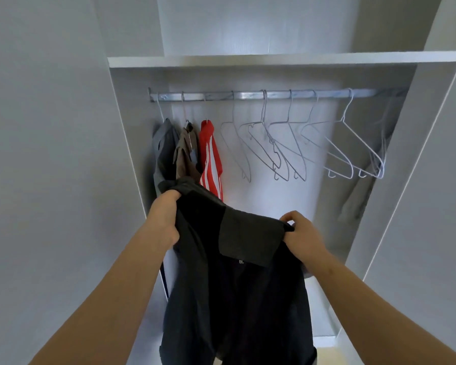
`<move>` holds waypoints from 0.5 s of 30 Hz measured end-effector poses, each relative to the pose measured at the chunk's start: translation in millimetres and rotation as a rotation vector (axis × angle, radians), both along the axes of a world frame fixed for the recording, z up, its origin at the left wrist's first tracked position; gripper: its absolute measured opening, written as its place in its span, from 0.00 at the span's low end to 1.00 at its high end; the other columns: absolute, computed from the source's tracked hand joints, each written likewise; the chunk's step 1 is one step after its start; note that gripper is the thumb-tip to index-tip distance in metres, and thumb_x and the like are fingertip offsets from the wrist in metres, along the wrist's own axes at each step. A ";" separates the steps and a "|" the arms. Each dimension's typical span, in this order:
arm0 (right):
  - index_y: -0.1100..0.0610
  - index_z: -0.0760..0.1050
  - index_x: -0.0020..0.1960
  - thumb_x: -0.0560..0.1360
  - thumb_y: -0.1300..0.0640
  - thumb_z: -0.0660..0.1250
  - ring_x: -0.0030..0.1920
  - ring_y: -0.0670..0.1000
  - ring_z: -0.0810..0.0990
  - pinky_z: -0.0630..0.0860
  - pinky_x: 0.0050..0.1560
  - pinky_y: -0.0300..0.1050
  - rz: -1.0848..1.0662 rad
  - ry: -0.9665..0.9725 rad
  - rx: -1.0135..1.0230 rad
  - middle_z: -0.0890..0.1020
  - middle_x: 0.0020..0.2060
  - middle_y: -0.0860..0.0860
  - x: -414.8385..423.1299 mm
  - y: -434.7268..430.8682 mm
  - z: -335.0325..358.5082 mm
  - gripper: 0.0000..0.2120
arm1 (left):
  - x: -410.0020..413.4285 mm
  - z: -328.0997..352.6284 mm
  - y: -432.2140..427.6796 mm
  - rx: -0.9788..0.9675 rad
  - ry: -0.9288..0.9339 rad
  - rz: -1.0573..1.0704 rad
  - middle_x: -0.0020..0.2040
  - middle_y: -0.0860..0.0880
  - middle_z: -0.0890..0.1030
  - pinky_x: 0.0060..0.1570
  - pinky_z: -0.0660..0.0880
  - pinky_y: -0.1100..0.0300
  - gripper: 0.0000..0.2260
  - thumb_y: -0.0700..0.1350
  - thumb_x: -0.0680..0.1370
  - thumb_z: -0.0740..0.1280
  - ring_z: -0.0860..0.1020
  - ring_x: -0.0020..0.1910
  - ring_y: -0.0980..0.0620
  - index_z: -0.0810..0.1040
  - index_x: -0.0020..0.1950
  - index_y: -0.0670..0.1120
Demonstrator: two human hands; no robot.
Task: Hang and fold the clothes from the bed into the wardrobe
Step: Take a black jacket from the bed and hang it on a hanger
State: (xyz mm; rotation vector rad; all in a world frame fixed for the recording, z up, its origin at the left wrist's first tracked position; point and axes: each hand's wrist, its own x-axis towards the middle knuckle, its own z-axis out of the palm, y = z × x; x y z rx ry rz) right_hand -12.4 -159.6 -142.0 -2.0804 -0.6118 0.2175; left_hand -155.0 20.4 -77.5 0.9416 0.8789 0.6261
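Black shirt [248, 299] hangs below left grip [163, 219] and right grip [303, 235], each clutching a shoulder.

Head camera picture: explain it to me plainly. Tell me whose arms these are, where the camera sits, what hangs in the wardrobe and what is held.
No machine here: a person wears the camera on the head, so it looks forward and down at their own arms. The left hand and right hand each grip the top of a dark shirt, held before an open wardrobe. On its rail hang a grey garment, a brown garment and a red striped garment at the left; empty wire hangers fill the rest.
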 end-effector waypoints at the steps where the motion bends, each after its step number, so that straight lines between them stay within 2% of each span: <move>1: 0.49 0.70 0.45 0.74 0.66 0.59 0.34 0.44 0.73 0.67 0.30 0.34 0.023 0.021 0.003 0.76 0.37 0.48 5.2 6.8 -1.6 0.11 | 6.6 2.0 3.8 -0.009 -0.030 0.006 0.41 0.45 0.80 0.34 0.71 0.56 0.08 0.45 0.78 0.61 0.78 0.40 0.47 0.78 0.49 0.44; 4: 0.50 0.70 0.49 0.75 0.66 0.60 0.40 0.47 0.76 0.70 0.36 0.35 0.116 0.080 -0.011 0.77 0.41 0.48 21.4 30.3 -3.3 0.11 | 25.7 6.8 17.6 -0.029 -0.133 0.053 0.38 0.47 0.80 0.33 0.71 0.58 0.08 0.44 0.78 0.60 0.78 0.39 0.49 0.77 0.43 0.45; 6: 0.51 0.70 0.51 0.75 0.66 0.61 0.43 0.48 0.76 0.72 0.40 0.35 0.188 0.128 -0.029 0.77 0.43 0.48 37.1 47.2 -2.9 0.12 | 41.1 10.5 28.1 -0.021 -0.175 0.062 0.38 0.48 0.81 0.32 0.71 0.58 0.07 0.43 0.77 0.60 0.78 0.39 0.50 0.77 0.43 0.45; 10: 0.53 0.71 0.48 0.73 0.70 0.60 0.44 0.48 0.75 0.72 0.41 0.35 0.305 0.218 -0.058 0.76 0.43 0.46 67.0 73.2 1.3 0.13 | 71.0 16.1 44.1 0.016 -0.199 0.065 0.38 0.48 0.82 0.33 0.72 0.58 0.06 0.44 0.76 0.61 0.79 0.40 0.49 0.77 0.47 0.46; 13: 0.54 0.74 0.43 0.76 0.67 0.58 0.46 0.51 0.77 0.71 0.40 0.36 0.308 0.294 0.038 0.78 0.45 0.50 95.0 94.3 12.0 0.11 | 96.4 22.0 56.2 0.035 -0.156 0.076 0.44 0.47 0.81 0.34 0.72 0.56 0.06 0.44 0.76 0.62 0.79 0.43 0.47 0.77 0.49 0.46; 15: 0.55 0.76 0.45 0.77 0.62 0.59 0.46 0.50 0.77 0.70 0.41 0.36 0.252 0.282 0.141 0.78 0.45 0.50 121.1 111.0 21.1 0.08 | 116.1 25.2 66.0 0.032 -0.138 0.101 0.47 0.46 0.81 0.35 0.72 0.55 0.08 0.43 0.75 0.62 0.78 0.45 0.46 0.77 0.52 0.45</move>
